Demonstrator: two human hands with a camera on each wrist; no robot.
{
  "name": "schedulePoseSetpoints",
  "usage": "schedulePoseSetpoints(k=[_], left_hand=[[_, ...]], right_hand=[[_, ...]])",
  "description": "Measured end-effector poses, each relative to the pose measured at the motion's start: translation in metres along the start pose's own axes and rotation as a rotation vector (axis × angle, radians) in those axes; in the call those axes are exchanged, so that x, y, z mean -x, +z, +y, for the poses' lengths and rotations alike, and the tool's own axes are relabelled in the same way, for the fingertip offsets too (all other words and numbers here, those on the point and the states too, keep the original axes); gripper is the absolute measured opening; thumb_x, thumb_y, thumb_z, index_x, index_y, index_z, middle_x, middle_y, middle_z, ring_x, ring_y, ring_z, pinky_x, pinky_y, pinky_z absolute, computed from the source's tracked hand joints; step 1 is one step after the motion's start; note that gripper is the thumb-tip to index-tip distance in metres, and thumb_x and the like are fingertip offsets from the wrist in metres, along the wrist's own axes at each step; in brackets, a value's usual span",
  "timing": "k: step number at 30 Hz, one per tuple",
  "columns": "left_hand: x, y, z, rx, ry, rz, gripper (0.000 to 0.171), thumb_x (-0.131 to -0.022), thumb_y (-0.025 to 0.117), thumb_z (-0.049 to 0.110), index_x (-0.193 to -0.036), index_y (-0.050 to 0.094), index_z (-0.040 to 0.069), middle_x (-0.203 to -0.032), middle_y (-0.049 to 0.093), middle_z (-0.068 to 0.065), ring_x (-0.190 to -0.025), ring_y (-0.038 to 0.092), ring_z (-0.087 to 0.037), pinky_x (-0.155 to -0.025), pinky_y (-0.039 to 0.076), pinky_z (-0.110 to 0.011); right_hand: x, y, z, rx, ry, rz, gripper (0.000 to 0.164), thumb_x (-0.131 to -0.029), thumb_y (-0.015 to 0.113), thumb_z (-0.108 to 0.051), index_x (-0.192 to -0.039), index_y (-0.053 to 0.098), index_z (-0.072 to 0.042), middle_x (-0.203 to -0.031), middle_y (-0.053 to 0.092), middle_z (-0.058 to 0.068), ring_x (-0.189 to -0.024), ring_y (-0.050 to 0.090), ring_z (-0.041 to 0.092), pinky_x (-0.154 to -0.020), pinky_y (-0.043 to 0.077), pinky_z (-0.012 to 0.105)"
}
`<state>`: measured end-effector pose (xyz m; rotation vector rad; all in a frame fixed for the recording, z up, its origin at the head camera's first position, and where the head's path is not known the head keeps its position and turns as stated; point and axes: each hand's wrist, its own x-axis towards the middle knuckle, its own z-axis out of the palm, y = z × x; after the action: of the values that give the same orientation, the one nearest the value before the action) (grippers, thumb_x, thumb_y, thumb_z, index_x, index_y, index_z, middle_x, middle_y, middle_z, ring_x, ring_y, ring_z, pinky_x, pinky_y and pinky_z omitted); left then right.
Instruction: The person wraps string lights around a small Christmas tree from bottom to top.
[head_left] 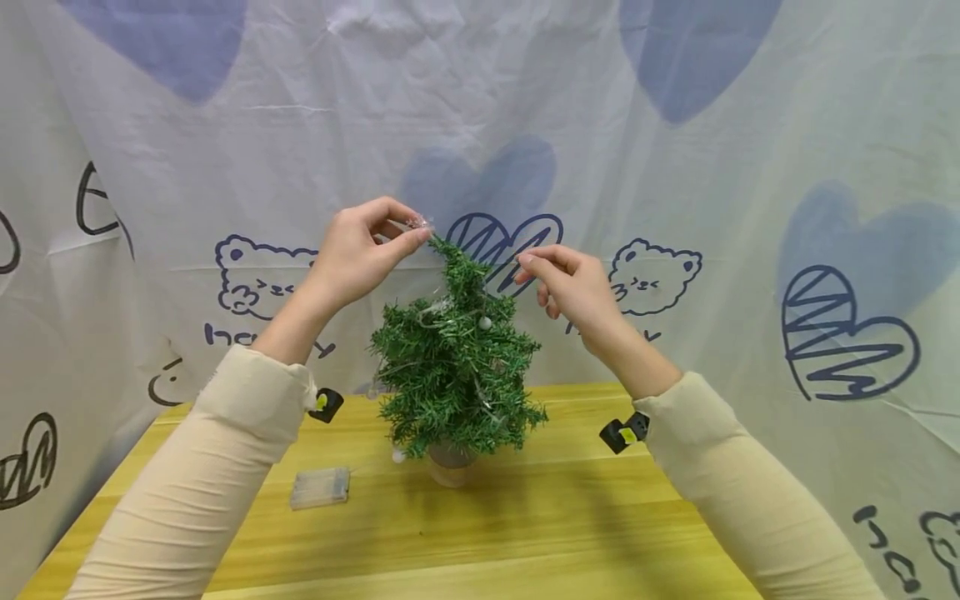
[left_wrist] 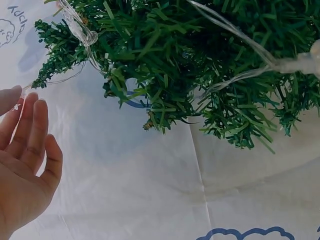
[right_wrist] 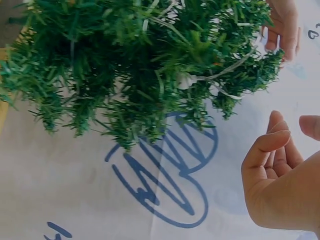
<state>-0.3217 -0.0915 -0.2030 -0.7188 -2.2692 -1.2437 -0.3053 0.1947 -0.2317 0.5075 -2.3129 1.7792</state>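
Observation:
A small green artificial Christmas tree (head_left: 457, 358) stands upright in a light pot (head_left: 450, 471). Clear string lights (left_wrist: 240, 37) with white bulbs are wound through its branches. At the treetop, my left hand (head_left: 367, 246) pinches the clear, glittery end (head_left: 418, 222) of the string lights between thumb and fingers. A thin wire runs from there to the branches in the left wrist view. To the right of the tree, my right hand (head_left: 570, 287) hovers apart from the branches. Its fingers curl loosely and the thumb stands off them, with nothing held in the right wrist view (right_wrist: 280, 175).
On the yellow wooden table (head_left: 480, 550), a clear flat battery box (head_left: 320, 487) lies left of the pot. Behind the tree hangs a pale curtain (head_left: 337, 108) printed with hearts and bears. A white bulb (head_left: 398, 456) dangles low beside the pot.

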Motion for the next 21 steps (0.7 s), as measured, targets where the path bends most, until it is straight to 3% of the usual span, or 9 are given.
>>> schedulePoseSetpoints(k=[5, 10, 14, 17, 21], left_hand=[[-0.001, 0.002, 0.0, 0.001, -0.015, -0.002, 0.022, -0.102, 0.071, 0.026, -0.115, 0.071, 0.009, -0.113, 0.069, -0.007, -0.095, 0.066, -0.022, -0.076, 0.051, -0.035], [-0.003, 0.008, 0.0, -0.016, -0.031, -0.016, 0.023, -0.102, 0.07, 0.027, -0.115, 0.071, 0.007, -0.123, 0.063, -0.005, -0.1, 0.064, -0.022, -0.079, 0.052, -0.037], [-0.002, 0.009, 0.0, -0.009, -0.045, -0.013, 0.026, -0.103, 0.07, 0.028, -0.119, 0.07, 0.007, -0.127, 0.061, -0.006, -0.101, 0.064, -0.023, -0.079, 0.053, -0.039], [-0.001, 0.007, -0.001, -0.001, -0.036, -0.018, 0.031, -0.102, 0.07, 0.029, -0.127, 0.068, 0.01, -0.131, 0.06, -0.006, -0.103, 0.064, -0.022, -0.08, 0.054, -0.039], [0.004, 0.006, -0.004, -0.016, 0.016, -0.032, 0.041, -0.1, 0.073, 0.03, -0.137, 0.064, 0.013, -0.138, 0.057, -0.004, -0.107, 0.064, -0.019, -0.085, 0.054, -0.038]], right_hand=[[0.003, 0.003, 0.011, -0.009, 0.038, -0.008, 0.038, -0.105, 0.064, -0.033, -0.131, 0.068, -0.005, -0.101, 0.073, 0.004, -0.064, 0.052, 0.013, -0.054, 0.042, 0.025], [0.005, 0.005, 0.018, -0.022, 0.058, -0.012, 0.034, -0.105, 0.064, -0.032, -0.128, 0.069, -0.009, -0.105, 0.073, 0.009, -0.065, 0.052, 0.014, -0.055, 0.042, 0.025], [0.007, 0.003, 0.02, -0.028, 0.058, -0.009, 0.031, -0.105, 0.065, -0.033, -0.126, 0.07, -0.011, -0.101, 0.074, 0.002, -0.065, 0.053, 0.013, -0.055, 0.042, 0.025], [0.009, 0.001, 0.021, -0.021, 0.043, 0.006, 0.031, -0.105, 0.065, -0.033, -0.126, 0.071, -0.011, -0.098, 0.074, -0.002, -0.064, 0.053, 0.012, -0.055, 0.043, 0.025], [0.014, -0.004, 0.027, 0.042, -0.017, 0.035, 0.031, -0.106, 0.064, -0.031, -0.129, 0.07, -0.011, -0.103, 0.075, 0.003, -0.067, 0.056, 0.013, -0.056, 0.047, 0.026]])
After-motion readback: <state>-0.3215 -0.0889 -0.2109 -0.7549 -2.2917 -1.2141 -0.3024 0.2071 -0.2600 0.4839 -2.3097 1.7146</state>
